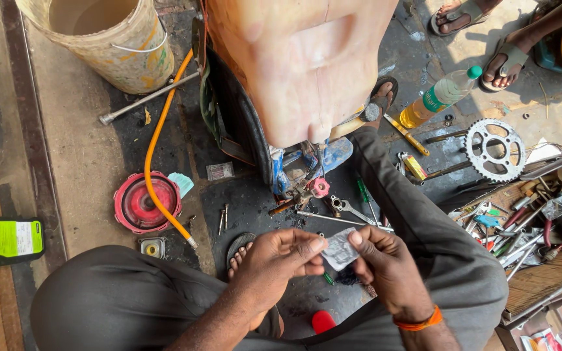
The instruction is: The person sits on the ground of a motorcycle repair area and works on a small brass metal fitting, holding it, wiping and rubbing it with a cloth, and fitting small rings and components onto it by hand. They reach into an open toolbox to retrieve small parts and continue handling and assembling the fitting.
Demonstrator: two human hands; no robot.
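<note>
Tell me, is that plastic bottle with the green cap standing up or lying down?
Lying down: the bottle rests on its side on the ground, its green cap pointing toward the upper right.

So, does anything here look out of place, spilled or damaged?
Yes. A plastic bottle lies on its side on the ground beside a loose sprocket. Spanners and bolts are scattered under the tank. Both hands pinch a small clear packet.
</note>
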